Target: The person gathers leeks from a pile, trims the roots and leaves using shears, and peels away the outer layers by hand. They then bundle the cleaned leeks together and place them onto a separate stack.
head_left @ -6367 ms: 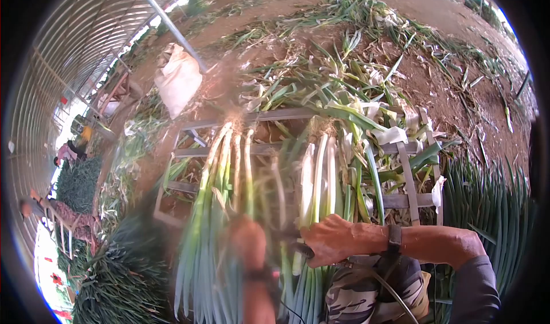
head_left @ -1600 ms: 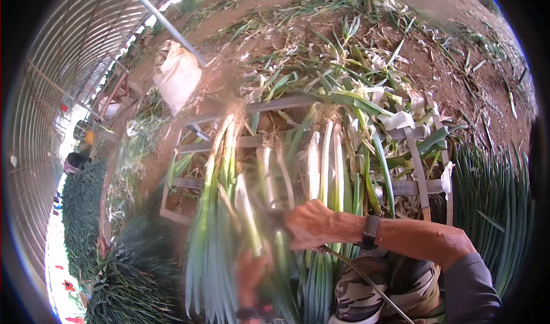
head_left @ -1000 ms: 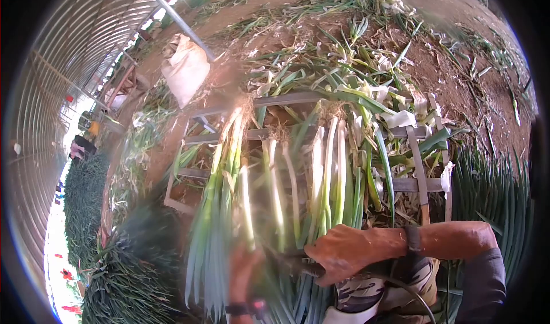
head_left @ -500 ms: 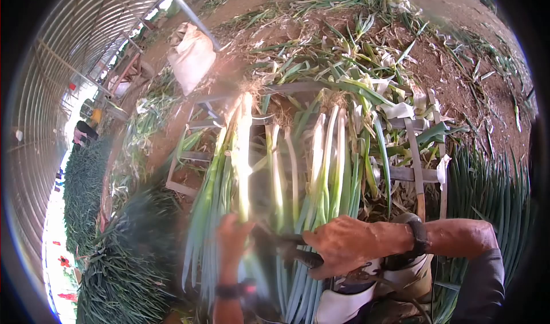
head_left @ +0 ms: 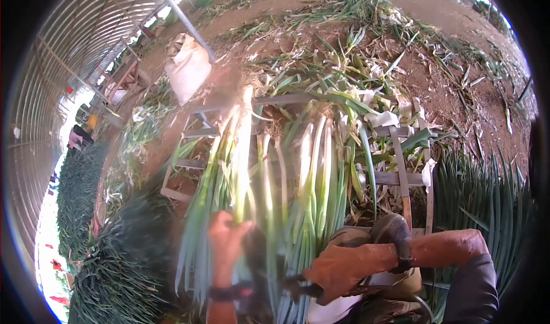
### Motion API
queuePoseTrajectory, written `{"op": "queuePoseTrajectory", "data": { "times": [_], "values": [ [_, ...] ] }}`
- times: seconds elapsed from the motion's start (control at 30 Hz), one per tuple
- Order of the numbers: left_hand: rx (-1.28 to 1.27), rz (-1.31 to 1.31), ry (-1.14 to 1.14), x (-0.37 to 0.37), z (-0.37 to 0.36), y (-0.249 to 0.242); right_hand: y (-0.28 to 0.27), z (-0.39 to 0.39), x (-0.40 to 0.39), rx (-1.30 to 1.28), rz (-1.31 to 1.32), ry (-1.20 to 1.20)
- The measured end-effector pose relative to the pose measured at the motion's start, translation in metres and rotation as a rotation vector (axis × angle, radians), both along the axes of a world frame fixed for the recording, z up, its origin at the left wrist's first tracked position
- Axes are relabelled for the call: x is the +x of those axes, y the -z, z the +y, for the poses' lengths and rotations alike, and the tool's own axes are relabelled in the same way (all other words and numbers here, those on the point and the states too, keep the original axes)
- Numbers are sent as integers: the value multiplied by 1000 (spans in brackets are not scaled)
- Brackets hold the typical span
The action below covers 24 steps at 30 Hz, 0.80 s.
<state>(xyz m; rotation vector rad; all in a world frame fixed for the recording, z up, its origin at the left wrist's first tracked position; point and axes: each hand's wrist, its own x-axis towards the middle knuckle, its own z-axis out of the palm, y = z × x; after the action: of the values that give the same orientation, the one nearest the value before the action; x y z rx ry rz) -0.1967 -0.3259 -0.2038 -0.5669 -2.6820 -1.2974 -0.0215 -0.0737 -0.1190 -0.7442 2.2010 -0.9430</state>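
Observation:
My left hand point(head_left: 228, 238) is closed round the green part of a long spring onion point(head_left: 243, 169), whose bright white shaft and roots point away from me. More spring onions point(head_left: 312, 181) lie side by side to its right, roots at the far end and leaves towards me. My right hand point(head_left: 346, 269) is closed on a dark tool point(head_left: 301, 288), low over the leaves near my lap; blur hides its exact kind. Both wrists wear dark bands.
The onions rest over a metal frame point(head_left: 398, 179). Peeled leaves point(head_left: 298, 75) litter the soil beyond it. Bundled green onions stand at left point(head_left: 123, 267) and right point(head_left: 487, 192). A pale sack point(head_left: 188, 69) stands by a metal pole point(head_left: 186, 20). A person point(head_left: 80, 136) is far left.
My right hand has moved down towards me with the dark tool. My left hand keeps its hold on the onion. The view has shifted slightly.

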Motion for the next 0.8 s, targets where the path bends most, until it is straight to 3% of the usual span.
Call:
{"op": "queuePoseTrajectory", "data": {
  "times": [0.07,0.1,0.2,0.23,0.27,0.33,0.37,0.4,0.43,0.5,0.57,0.7,0.8],
  "values": [
    [158,-199,-80,-1,-1,4,3,2,7,10,-45,-83],
    [196,-152,-65,-4,-1,13,3,3,8,63,-45,-48],
    [-57,-204,-65,-4,12,12,1,12,6,150,27,115],
    [-115,-104,61,-7,16,18,6,22,7,128,94,210],
    [-103,-212,61,-10,24,22,11,30,6,105,161,306],
    [-255,-30,17,-30,26,80,19,42,-1,121,272,450],
    [-223,-177,19,-34,32,83,22,50,-8,142,305,492],
    [2,-421,-30,-24,48,66,15,57,-16,162,336,532],
    [-314,-114,52,-33,44,89,5,66,-20,165,284,501],
    [-596,47,68,-37,57,91,9,75,-29,151,351,547],
    [-540,-266,-52,-39,70,94,14,82,-36,159,364,544],
    [-461,-198,44,-33,70,96,6,87,-34,175,297,404],
    [-383,-279,23,-38,68,105,26,98,-39,383,277,539]
  ]
}}
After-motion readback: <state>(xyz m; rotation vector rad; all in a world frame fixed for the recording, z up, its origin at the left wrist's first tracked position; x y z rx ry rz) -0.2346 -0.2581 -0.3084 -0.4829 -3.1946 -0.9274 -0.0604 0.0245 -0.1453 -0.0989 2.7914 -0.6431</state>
